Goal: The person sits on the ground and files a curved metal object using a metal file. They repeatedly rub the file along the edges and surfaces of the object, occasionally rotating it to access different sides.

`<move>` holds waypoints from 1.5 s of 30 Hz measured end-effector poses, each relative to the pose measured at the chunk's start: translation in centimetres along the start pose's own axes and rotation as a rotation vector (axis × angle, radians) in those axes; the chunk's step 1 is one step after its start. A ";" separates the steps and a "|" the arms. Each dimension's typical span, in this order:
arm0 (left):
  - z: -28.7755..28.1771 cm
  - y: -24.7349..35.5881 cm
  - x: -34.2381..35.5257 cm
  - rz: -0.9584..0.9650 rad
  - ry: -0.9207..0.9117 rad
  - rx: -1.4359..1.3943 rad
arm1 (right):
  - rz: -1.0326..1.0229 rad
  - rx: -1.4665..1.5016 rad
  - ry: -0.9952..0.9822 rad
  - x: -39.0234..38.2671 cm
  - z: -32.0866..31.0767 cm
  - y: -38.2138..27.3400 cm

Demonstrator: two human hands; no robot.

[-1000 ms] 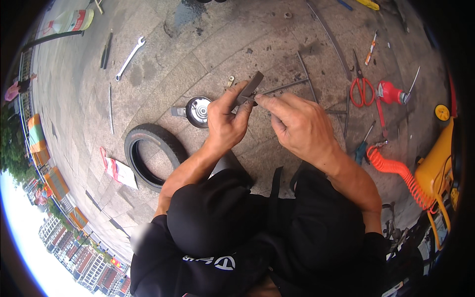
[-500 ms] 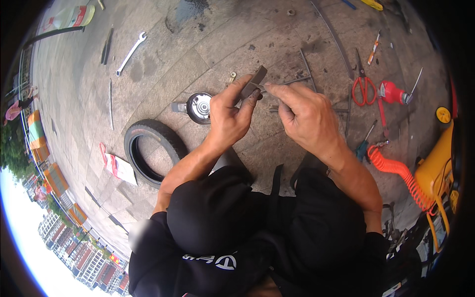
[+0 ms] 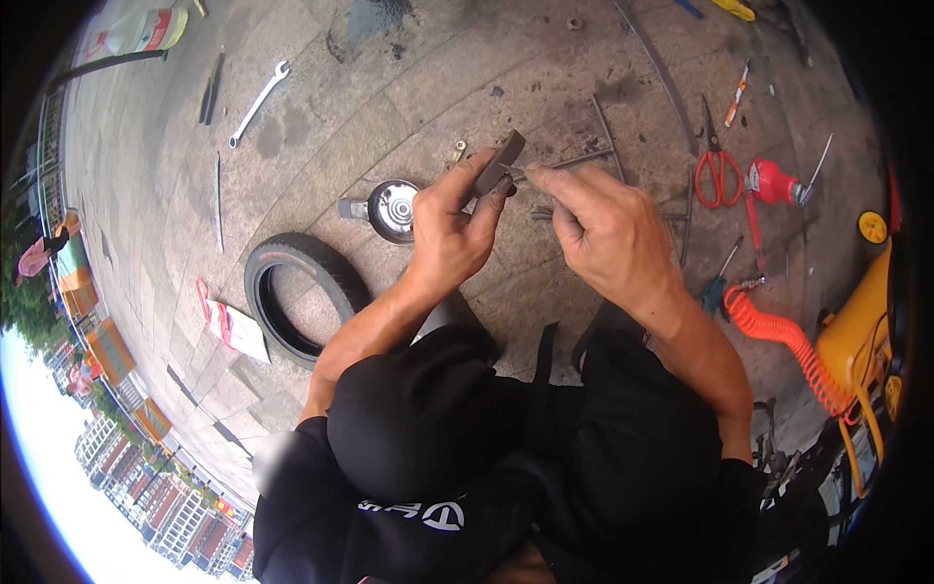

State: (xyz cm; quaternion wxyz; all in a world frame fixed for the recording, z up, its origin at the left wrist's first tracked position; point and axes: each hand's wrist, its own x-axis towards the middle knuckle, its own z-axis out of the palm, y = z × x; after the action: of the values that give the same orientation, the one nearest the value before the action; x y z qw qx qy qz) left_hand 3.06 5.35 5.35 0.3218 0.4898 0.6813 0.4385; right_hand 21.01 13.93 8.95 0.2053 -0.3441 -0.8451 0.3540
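Observation:
Between the thumb and fingers of my left hand (image 3: 450, 222) is a dark, flat, strip-like piece (image 3: 503, 160), held tilted with its upper end pointing away from me. Its exact kind does not show. My right hand (image 3: 615, 232) is beside it with the thumb and index finger drawn together, close to a thin pale sliver at the piece's edge. What those fingertips pinch, if anything, is too small to make out. Just left of my left hand, a round metal hub-like part (image 3: 393, 211) in a black housing lies on the paving.
A small black tyre (image 3: 255, 282) lies by my left forearm, near a red-and-white bag (image 3: 236, 332). A wrench (image 3: 259, 105) is farther off. To the right are red-handled scissors (image 3: 717, 180), a red bottle (image 3: 773, 182), an orange coiled hose (image 3: 790, 336) and a yellow tank (image 3: 856, 326).
My right hand has shifted very slightly to the right and toward me. My left hand and the dark strip-like piece stay almost in place.

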 end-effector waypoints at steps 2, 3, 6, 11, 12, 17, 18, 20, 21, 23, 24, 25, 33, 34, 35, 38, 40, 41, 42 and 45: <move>0.2 -0.1 0.0 -0.005 0.018 -0.018 | -0.013 0.002 -0.025 0.1 0.1 0.1; 0.2 -0.2 0.1 -0.004 0.033 -0.033 | -0.021 0.005 -0.037 0.1 0.2 0.1; 0.1 -0.2 0.0 0.008 0.007 0.003 | -0.041 0.006 -0.016 0.0 0.4 0.0; 0.0 -0.2 -0.1 -0.009 0.002 0.042 | 0.005 -0.007 0.010 -0.1 0.5 0.1; 0.0 -0.3 0.0 -0.011 -0.002 0.052 | -0.033 -0.002 -0.012 -0.2 0.6 0.1; 0.0 -0.4 0.0 -0.033 -0.004 0.035 | -0.015 0.006 -0.002 -0.2 0.7 0.1; 0.0 -0.4 0.0 -0.035 -0.002 0.040 | -0.028 0.012 -0.013 -0.2 0.7 0.1; 0.1 -0.4 0.1 -0.045 0.003 0.013 | -0.043 0.032 -0.031 -0.1 0.7 0.1; 0.2 -0.4 0.1 -0.050 0.010 -0.005 | -0.022 0.015 -0.017 -0.1 0.6 0.1; 0.0 -0.3 0.1 -0.052 0.004 0.018 | 0.020 -0.010 0.012 0.0 0.6 0.1; 0.0 -0.3 0.1 -0.052 0.002 0.021 | -0.006 0.005 -0.020 0.0 0.6 0.1; 0.1 -0.3 0.1 -0.059 -0.002 0.023 | -0.019 0.018 -0.036 0.1 0.7 0.0; 0.1 -0.2 0.3 -0.043 0.005 0.017 | -0.022 0.051 -0.025 0.2 0.6 -0.1; 0.0 -0.2 0.2 -0.050 0.000 0.025 | 0.004 0.048 -0.001 0.2 0.5 0.0; 0.0 -0.1 0.1 -0.060 -0.004 0.031 | 0.057 0.038 0.039 0.3 0.4 0.2; 0.1 -0.2 0.1 -0.050 0.018 0.013 | 0.007 0.041 -0.053 0.0 0.3 0.0; 0.1 -0.3 0.1 -0.062 0.021 0.001 | -0.011 0.047 -0.058 -0.1 0.4 -0.1; 0.0 -0.3 0.0 -0.088 0.010 0.001 | -0.009 0.041 -0.062 -0.1 0.5 -0.2; 0.0 -0.3 0.0 -0.094 0.009 -0.010 | -0.008 0.033 -0.062 -0.1 0.5 -0.2; 0.1 -0.6 0.2 -0.050 0.025 -0.031 | -0.038 0.082 -0.024 0.0 0.6 -0.1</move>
State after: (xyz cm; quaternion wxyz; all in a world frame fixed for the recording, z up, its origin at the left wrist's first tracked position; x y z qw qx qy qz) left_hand 2.87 5.53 4.80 0.3319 0.4621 0.6905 0.4467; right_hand 20.63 13.58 8.63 0.2156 -0.3151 -0.8386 0.3885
